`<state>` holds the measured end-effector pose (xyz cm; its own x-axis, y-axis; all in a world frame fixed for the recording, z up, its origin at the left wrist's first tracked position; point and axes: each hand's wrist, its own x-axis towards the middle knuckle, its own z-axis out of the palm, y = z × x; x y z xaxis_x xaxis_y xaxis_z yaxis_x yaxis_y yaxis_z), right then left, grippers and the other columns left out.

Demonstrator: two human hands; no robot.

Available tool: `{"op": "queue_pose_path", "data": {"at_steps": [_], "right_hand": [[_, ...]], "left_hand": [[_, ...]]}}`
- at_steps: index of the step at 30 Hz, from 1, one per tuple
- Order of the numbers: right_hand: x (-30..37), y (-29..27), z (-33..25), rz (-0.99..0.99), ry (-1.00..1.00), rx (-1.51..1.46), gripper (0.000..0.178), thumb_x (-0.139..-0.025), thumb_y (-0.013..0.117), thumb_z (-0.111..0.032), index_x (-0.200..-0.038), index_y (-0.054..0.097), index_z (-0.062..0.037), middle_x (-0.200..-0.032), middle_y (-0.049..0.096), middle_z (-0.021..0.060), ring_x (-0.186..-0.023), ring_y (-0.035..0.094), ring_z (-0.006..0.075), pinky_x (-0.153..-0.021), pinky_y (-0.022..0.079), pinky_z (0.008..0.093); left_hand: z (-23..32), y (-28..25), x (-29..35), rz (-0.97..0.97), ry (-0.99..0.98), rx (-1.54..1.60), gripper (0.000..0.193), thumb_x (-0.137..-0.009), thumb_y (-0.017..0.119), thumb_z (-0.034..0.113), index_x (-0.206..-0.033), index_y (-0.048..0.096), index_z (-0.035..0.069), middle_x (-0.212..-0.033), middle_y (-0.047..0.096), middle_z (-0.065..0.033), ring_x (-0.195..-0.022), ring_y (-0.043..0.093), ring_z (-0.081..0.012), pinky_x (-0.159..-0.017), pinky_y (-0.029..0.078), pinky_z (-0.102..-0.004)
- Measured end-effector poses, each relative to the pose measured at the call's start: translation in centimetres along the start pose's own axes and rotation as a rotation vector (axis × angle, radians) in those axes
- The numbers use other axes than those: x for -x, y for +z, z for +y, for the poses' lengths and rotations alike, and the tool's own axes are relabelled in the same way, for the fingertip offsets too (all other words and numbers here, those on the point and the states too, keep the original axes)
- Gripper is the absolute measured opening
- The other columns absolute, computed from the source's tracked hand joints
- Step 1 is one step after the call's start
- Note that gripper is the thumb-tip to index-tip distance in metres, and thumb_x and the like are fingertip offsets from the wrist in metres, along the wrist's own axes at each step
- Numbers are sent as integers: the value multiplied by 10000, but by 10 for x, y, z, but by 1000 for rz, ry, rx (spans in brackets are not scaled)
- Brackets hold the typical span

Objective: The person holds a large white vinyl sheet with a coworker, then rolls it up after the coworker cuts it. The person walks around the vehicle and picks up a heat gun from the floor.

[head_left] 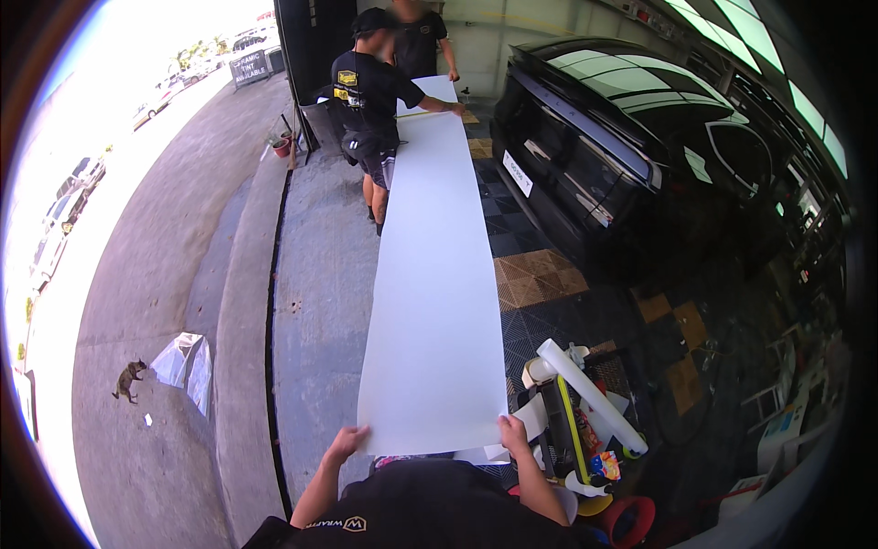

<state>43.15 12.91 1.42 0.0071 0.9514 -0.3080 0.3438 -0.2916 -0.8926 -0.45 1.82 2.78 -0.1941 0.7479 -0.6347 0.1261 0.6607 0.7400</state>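
A long white sheet [434, 274] stretches away from me, held up at both ends. My left hand [347, 445] is closed on its near left corner, and my right hand [513, 434] grips the near right corner. Between my hands the near edge hangs almost straight, close to my body. At the far end a person in a black shirt [370, 87] stands on the left side with an arm reaching over the sheet. Behind, a second person [419, 41] stands at the end of the white material; that person's grip is too small to make out.
A black car [594, 137] is parked on the right. Beside my right hand stands a cart [553, 430] loaded with a white roll [593, 396] and bottles. On the left, a cat [129, 381] is near crumpled plastic [186, 366] on the concrete. Red pots [282, 146] stand by the doorway.
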Motion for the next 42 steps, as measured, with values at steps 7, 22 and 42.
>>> {"op": "queue_pose_path", "data": {"at_steps": [7, 22, 42], "right_hand": [[-6, 1, 8, 3, 0, -18, 276, -993, 559, -251, -823, 619, -41, -627, 495, -27, -540, 430, 79, -485, 357, 299], [-8, 0, 18, -22, 42, -43, 265, -997, 557, -274, -824, 590, -74, -590, 440, -44, -440, 381, 72, -386, 292, 279], [-7, 0, 26, -12, 25, -65, 260, -1003, 556, -258, -824, 610, -78, -610, 448, -54, -468, 379, 63, -405, 295, 280]], "left_hand": [[-6, 2, -6, 16, -8, 25, 508, -959, 614, 423, -946, 716, -75, -800, 673, -61, -723, 590, -139, -651, 478, -327], [-6, 4, -3, 4, -30, -26, 462, -995, 597, 362, -1037, 698, -88, -891, 695, -64, -760, 624, -139, -698, 513, -318], [-12, 6, -4, -2, -16, -20, 474, -992, 603, 371, -1033, 698, -92, -896, 700, -71, -757, 629, -143, -693, 510, -317]]}}
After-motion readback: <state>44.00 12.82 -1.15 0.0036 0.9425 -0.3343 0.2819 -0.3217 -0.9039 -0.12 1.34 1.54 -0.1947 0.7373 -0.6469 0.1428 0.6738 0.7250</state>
